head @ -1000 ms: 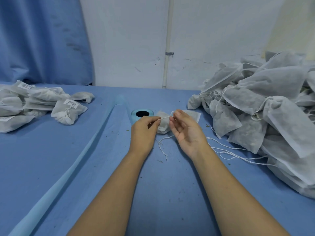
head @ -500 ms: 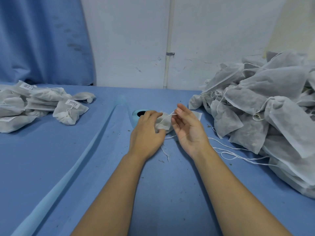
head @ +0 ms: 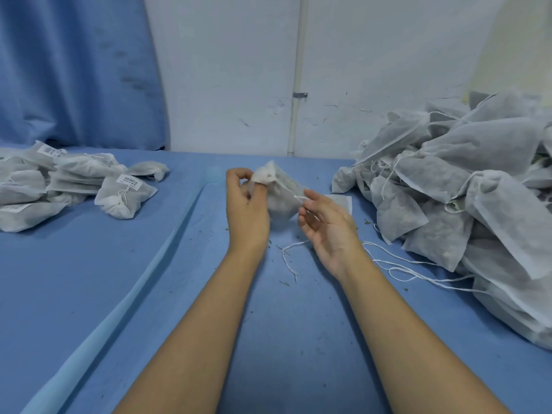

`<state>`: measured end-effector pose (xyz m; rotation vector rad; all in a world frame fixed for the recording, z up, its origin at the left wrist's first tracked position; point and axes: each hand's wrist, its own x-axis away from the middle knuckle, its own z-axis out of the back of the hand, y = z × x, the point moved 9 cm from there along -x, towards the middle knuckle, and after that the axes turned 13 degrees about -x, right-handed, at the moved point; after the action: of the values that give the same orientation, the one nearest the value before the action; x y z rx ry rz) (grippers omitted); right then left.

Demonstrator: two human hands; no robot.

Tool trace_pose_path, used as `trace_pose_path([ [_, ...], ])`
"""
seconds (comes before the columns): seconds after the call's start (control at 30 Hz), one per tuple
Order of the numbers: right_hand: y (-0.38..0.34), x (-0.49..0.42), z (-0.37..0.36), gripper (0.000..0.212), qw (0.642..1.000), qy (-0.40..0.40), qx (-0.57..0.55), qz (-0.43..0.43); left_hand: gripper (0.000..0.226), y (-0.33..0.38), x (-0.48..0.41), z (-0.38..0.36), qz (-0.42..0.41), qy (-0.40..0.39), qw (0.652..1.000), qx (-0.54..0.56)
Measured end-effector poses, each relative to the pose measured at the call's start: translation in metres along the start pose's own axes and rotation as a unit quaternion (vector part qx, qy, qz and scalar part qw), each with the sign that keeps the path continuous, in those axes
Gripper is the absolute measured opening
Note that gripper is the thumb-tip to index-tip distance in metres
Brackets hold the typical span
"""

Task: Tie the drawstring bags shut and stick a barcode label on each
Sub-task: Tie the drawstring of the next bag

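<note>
**Drawstring bag held at the neck, cord drawn taut**

The small white non-woven drawstring bag (head: 282,201) sits between the two hands above the blue cloth-covered table (head: 149,279). Whether its base touches the cloth cannot be told. The left hand (head: 246,204) curls its fingers round the bag's gathered neck (head: 265,176). The right hand (head: 328,225) pinches the thin white cord (head: 290,192) between thumb and forefinger, its other fingers loose. The cord runs taut from neck to pinch, and its free tail (head: 288,258) lies on the cloth just below the bag.

The bag appears light and limp. Its fabric is matte, fibrous and half-sheer, bulging softly over a loose fill. It should crumple rather than resist, so the puckered neck is the sound place to hold. The cord is fine and likely to slip, which calls for a fingertip pinch close to the neck.

Right of the bag is a tall heap of like bags with trailing cords (head: 463,189). Left of the bag is a lower pile of tied bags (head: 74,186), some bearing a white barcode label (head: 129,181).
</note>
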<state>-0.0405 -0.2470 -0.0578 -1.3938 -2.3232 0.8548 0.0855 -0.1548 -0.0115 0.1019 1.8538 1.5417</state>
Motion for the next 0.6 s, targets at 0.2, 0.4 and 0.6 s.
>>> trace_pose_path([
  [0.2,0.009,-0.001,-0.001,0.007,0.997,-0.001,0.082,-0.004,0.019,-0.028,-0.008,0.009,0.159,0.045,0.982,0.089],
  [0.4,0.018,-0.001,-0.001,0.007,0.988,0.004,0.152,-0.006,0.025,-0.046,-0.001,-0.002,0.273,-0.013,0.949,0.155],
  [0.6,0.021,0.000,0.003,0.007,0.991,0.026,0.126,-0.024,0.016,-0.039,0.001,-0.009,0.279,-0.050,0.927,0.247],
])
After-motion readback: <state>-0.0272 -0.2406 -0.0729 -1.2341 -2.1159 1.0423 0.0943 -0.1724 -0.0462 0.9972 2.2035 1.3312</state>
